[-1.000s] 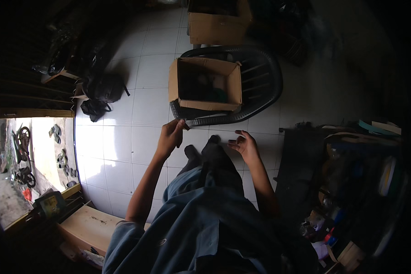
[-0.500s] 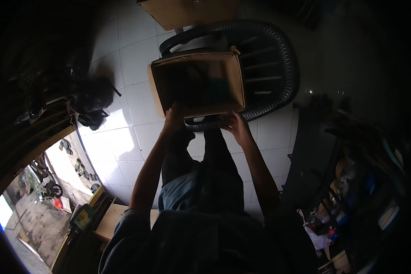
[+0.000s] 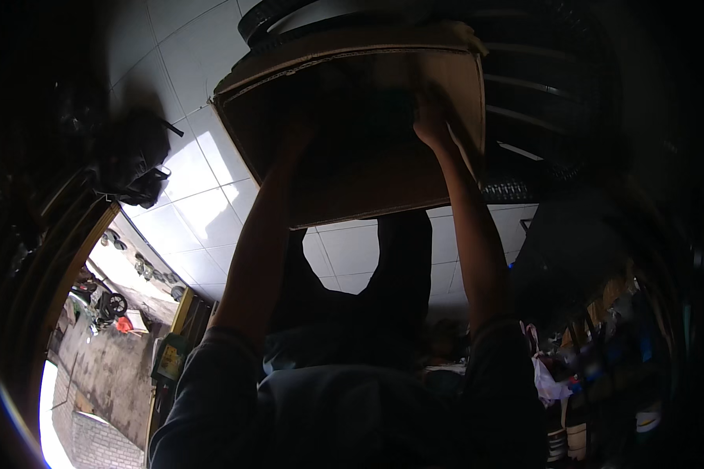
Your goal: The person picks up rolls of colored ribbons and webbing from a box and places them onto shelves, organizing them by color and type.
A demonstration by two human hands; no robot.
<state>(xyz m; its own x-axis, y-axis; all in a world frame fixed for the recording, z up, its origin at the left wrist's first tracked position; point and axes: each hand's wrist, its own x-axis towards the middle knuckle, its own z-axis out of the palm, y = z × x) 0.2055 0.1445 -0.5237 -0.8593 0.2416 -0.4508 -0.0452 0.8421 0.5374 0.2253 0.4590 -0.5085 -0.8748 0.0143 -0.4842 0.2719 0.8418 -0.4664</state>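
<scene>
An open cardboard box (image 3: 368,195) rests on a dark slatted plastic chair (image 3: 516,190) in front of me. Both my forearms reach over its near edge. Inside the box, at the left, my left hand (image 3: 299,129) is sunk in deep shadow, and its fingers cannot be made out. My right hand (image 3: 430,123) is down in the right part of the box, near the inner right wall. Close to its fingers shows a dim dark-green thing (image 3: 399,108), too dark to name. Whether either hand grips anything is hidden by the shadow.
A black bag (image 3: 133,152) lies on the white tiled floor (image 3: 199,207) at the left. Beyond it, a bright doorway shows a wheeled vehicle (image 3: 113,303) and several shoes (image 3: 152,270) outside. Mixed clutter with a white plastic bag (image 3: 551,383) fills the lower right.
My hands have left the box's near edge and reached down inside it. The box and chair now look larger and closer, and my view has shifted forward over them.
</scene>
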